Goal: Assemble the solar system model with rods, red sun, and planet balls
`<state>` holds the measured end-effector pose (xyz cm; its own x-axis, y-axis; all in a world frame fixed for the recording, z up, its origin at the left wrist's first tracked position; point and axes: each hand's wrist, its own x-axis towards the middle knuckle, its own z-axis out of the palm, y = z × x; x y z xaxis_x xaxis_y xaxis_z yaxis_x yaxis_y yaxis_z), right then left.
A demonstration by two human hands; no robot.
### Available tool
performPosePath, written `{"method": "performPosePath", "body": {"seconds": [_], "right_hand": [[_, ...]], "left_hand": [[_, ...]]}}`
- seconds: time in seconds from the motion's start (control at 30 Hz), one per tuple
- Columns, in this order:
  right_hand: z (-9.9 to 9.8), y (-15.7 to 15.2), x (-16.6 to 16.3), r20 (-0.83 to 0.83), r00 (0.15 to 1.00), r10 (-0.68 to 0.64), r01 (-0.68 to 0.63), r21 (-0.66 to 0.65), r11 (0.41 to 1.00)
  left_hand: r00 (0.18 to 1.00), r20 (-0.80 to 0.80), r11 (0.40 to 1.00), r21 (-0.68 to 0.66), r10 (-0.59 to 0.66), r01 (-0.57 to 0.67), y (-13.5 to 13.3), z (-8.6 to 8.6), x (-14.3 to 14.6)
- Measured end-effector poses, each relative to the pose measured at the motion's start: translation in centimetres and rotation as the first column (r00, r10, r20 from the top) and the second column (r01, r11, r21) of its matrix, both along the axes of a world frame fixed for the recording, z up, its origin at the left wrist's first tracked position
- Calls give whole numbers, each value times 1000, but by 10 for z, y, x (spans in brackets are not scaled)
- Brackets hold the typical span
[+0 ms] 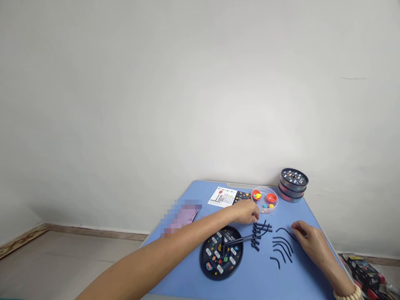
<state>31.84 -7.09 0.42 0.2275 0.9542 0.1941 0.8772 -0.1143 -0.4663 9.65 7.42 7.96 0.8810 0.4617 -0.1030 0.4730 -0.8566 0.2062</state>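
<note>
L hand (246,211) fwd nr straight rods (265,225), R hand (309,238) nr curved rods (283,245); fingers (256,214) curled, grips unclear.

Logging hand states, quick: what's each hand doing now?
Left hand: curled fingers near straight black plastic-looking rods; hold unclear.
Right hand: curled fingers by a curved black plastic-looking rod; hold unclear.

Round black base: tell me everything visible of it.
The round black base looks like plastic, with a raised rim. Its face is printed with coloured planets and pale label patches. It lies face up on the blue table; the left forearm hides part of its edge. A dark post stands near its middle, with rods reaching past the rim.
</note>
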Motion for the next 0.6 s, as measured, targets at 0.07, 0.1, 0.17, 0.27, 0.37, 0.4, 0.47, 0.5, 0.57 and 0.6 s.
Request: {"method": "performPosePath", "body": {"seconds": [0.07, 0.1, 0.17, 0.27, 0.37, 0.4, 0.47, 0.5, 0.57, 0.6], "right_hand": [[1, -2, 4, -23, 1000, -18, 18, -5, 1000], [2, -3, 4, -28, 999, -23, 22, -14, 1000], [4, -4, 3, -34, 999, -17, 16, -32, 999], [7, -5, -2, 9, 1000, -9, 9, -72, 997], [10, -5, -8, 98, 995, -14, 25, -116, 993], [11, -4, -9, 124, 992, -14, 30, -128, 991], [14, -3, -12, 172, 985, -8, 35, -154, 987], [15, -2, -13, 202, 979, -4, 39, -170, 985], [18, 1, -17, 267, 964, 6, 50, -203, 978], [19, 2, -18, 299, 954, 11, 58, -220, 974]], "left_hand": [[1000, -15, 1000, -5, -5, 4, 3, -7, 8], [1000, -22, 1000, -7, -7, 7, 5, -9, 12], [999, -36, 1000, -11, -15, 15, 7, -10, 18], [998, -60, 1000, -7, -30, 30, 9, -10, 26], [997, -75, 999, 12, -33, 34, 8, -12, 31], [996, -78, 999, 20, -33, 34, 7, -12, 32], [996, -85, 999, 33, -35, 38, 5, -13, 33], [995, -89, 998, 37, -38, 41, 4, -13, 34], [994, -93, 998, 44, -48, 53, 2, -13, 34], [994, -93, 997, 46, -56, 60, 2, -13, 33]]}}
